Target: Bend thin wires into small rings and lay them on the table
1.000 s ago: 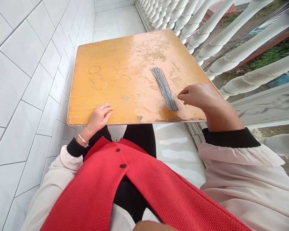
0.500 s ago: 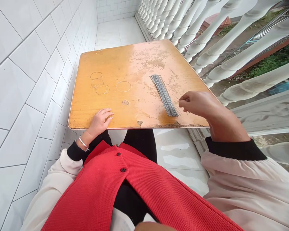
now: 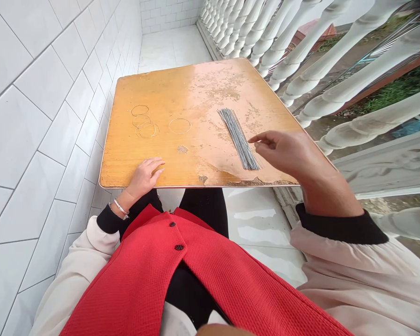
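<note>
Since the wires (image 3: 238, 140) look thin, straight and metallic, each would likely be light and springy, stiff enough to keep its line yet easy to bend, and hardly fragile. Together they may weigh a little more and could slide over one another, as no tie shows around them. One wire is probably best pinched near an end or along the outer edge; the whole bundle would want a wrap around its middle. They lie aslant on the right half of the tabletop (image 3: 168, 93), with a few strays splayed at the near end.

At their right edge is the right hand (image 3: 282, 149), its index finger reaching toward the wires and the thumb close beneath; whether the fingers touch or pinch one, I cannot tell. The left hand (image 3: 144, 176) rests at the near edge, fingers loosely together, thumb slightly apart, nothing seen in its grasp.

Farther left, one thin ring (image 3: 179, 133) lies alone beside a cluster of overlapping rings (image 3: 147, 123). No container is visible; wires and rings lie directly on the tabletop. Beyond it stand white balusters (image 3: 308, 84) on the right and a tiled wall (image 3: 56, 107) on the left.
</note>
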A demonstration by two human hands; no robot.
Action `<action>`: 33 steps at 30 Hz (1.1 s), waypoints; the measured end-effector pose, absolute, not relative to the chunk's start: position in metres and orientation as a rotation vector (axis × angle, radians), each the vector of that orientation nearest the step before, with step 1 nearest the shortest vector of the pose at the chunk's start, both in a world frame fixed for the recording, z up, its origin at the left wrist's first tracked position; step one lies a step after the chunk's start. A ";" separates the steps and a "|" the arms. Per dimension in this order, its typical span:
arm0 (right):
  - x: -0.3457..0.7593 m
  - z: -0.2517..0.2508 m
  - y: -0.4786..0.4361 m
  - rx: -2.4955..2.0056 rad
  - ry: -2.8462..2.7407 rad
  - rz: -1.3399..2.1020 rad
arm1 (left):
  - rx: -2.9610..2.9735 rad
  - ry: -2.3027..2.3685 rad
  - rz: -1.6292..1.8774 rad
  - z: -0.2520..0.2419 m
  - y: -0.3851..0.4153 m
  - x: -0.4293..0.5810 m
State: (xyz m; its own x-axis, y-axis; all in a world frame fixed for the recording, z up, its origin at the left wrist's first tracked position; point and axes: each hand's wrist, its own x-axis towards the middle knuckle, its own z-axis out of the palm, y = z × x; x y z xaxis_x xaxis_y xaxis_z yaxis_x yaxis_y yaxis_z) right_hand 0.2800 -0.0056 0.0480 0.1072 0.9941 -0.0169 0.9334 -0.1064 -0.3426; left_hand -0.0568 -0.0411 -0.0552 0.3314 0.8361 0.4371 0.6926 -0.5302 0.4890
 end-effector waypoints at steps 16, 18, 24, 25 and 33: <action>0.208 0.009 -0.013 -1.141 -2.618 0.043 | 2.899 1.801 0.547 -0.001 0.005 -0.112; 0.206 0.008 -0.009 -1.145 -2.642 0.066 | 2.879 1.814 0.541 0.001 0.006 -0.117; 0.200 0.003 0.001 -1.312 -2.453 0.106 | 2.799 1.763 0.640 0.004 0.010 -0.119; 0.199 0.002 0.003 -1.335 -2.420 0.119 | 2.798 1.767 0.636 0.004 0.011 -0.119; 0.189 0.000 0.007 -1.388 -2.158 0.349 | 2.706 1.797 0.645 -0.007 0.015 -0.122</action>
State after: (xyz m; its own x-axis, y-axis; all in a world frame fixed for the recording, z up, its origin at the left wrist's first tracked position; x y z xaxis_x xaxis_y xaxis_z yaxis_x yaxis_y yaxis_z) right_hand 0.1886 0.0073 -0.0002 -0.3199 0.8976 0.3034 0.7563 0.4348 -0.4888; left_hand -0.1220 0.0155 -0.0069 0.3401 0.8473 0.4081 0.9134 -0.4008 0.0709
